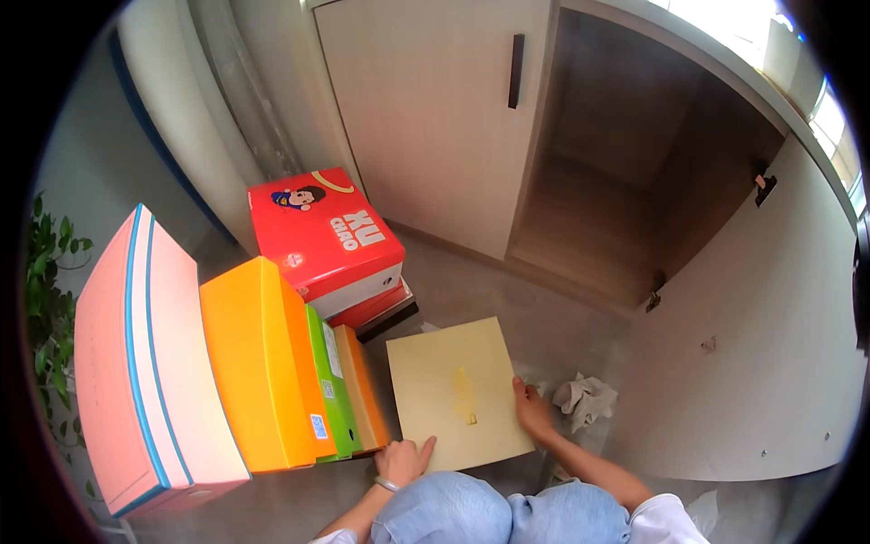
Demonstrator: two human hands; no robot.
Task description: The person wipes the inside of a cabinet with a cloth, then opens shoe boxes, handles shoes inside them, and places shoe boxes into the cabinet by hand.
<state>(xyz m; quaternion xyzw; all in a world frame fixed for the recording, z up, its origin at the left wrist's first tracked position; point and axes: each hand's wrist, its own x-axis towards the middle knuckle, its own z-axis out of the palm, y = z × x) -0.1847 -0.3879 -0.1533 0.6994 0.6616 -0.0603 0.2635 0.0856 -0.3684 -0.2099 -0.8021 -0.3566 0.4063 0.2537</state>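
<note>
While pale yellow box (435,372) lay before denim-clad knees (444,510), just right of upright box row (254,363), head view showed right hand (535,417), fingers grasping right edge; left hand (403,461) touched near-left corner, grip unclear. Box looked stiff, smooth, probably light; opposite side edges seemed best hold.

Grey floor (458,283), upright boxes (254,363), crumpled wad (585,401)

Held box (430,385) between knees (441,510) and cabinet (426,109); plant (43,304) left.
</note>
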